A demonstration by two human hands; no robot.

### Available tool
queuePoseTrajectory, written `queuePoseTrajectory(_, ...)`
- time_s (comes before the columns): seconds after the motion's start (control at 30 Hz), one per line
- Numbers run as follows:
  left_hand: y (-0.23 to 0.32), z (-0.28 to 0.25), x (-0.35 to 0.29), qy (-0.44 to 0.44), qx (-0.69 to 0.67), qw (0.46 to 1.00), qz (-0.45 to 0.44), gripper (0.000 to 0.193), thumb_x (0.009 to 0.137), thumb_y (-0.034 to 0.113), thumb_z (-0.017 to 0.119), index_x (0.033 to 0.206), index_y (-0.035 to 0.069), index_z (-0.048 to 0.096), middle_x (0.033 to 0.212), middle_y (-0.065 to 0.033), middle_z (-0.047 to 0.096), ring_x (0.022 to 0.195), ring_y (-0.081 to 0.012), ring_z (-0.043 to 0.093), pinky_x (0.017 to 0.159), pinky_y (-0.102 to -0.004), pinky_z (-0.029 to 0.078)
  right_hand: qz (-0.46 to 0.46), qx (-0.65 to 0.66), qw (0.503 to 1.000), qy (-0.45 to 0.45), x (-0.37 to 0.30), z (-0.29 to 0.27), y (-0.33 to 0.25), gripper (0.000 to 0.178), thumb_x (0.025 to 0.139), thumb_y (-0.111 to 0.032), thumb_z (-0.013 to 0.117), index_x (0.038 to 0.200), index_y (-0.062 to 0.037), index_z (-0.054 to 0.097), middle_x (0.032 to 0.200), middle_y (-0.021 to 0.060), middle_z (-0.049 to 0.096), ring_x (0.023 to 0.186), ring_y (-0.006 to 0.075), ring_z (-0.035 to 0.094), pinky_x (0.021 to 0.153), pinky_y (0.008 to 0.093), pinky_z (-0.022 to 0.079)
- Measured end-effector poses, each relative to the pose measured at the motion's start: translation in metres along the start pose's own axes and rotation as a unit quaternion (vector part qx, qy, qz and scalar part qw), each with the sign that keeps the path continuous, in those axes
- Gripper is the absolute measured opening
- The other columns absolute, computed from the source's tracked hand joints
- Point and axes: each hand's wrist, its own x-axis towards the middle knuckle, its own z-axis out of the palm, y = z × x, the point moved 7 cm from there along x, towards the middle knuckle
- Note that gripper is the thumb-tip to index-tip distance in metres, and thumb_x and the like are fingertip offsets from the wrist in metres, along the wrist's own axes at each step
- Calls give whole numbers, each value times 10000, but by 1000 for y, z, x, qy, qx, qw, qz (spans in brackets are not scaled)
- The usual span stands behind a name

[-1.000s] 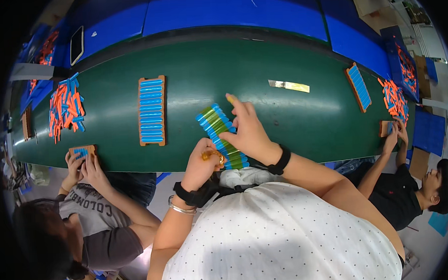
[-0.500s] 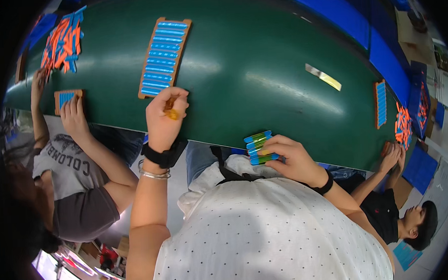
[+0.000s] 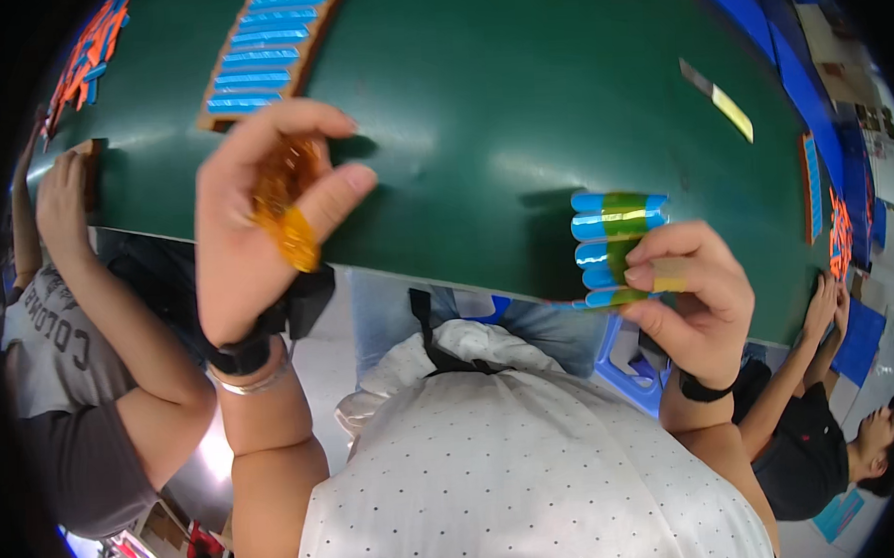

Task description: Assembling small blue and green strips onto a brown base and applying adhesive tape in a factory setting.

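My right hand (image 3: 702, 303) pinches a row of blue strips (image 3: 590, 225) between thumb and fingers, lifted near the table's front edge. Clear yellow-green tape (image 3: 621, 215) crosses these strips side by side. A yellowish band (image 3: 672, 275) shows on one finger of that hand. In my left hand (image 3: 226, 204), curled fingers keep a crumpled wad of amber tape (image 3: 288, 176) against the palm, while thumb and forefinger stand apart. Just beyond the left hand lies a brown tray (image 3: 310, 56) with several blue strips (image 3: 263, 58) laid across it in a row.
A flat silver-and-yellow strip (image 3: 721, 105) lies on the green table (image 3: 460, 109) at the right. Orange and blue strips (image 3: 86, 55) are heaped far left, more orange ones (image 3: 840, 232) far right. Another tray of blue strips (image 3: 812, 188) stands there. Co-workers sit on both sides.
My right hand has raised the taped blue strips up and to the right. My left hand has moved left, its thumb and forefinger spreading. The whole view has shifted closer.
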Motion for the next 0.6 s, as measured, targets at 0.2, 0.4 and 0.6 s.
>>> queuePoseTrajectory(0.2, 19, -2, -45, 51, 4, 986, 156, 432, 685, 78, 846, 1062, 55, 636, 890, 27, 475, 789, -70, 427, 697, -190, 361, -107, -106, 987, 50, -45, 26, -28, 223, 713, 50, 732, 919, -36, 721, 948, 86, 637, 790, 180, 619, 669, 270, 501)
queuePoseTrajectory(0.4, 21, 0, -102, 21, -40, 992, 117, 759, 502, 321, 938, 1120, 64, 580, 952, 29, 471, 843, -94, 421, 767, -212, 363, -224, -143, 963, -49, -82, 92, -4, 250, 695, 58, 685, 921, -50, 685, 944, 77, 636, 810, 225, 619, 709, 317, 519)
queuePoseTrajectory(0.6, -9, 44, -118, -119, -165, 978, 37, 855, 581, 757, 745, 996, 42, 531, 963, -21, 451, 846, -112, 490, 755, -246, 402, -49, -194, 979, -43, -96, 110, 150, 330, 754, -17, 686, 1080, -61, 654, 1115, 106, 633, 1047, 315, 603, 854, 370, 512)
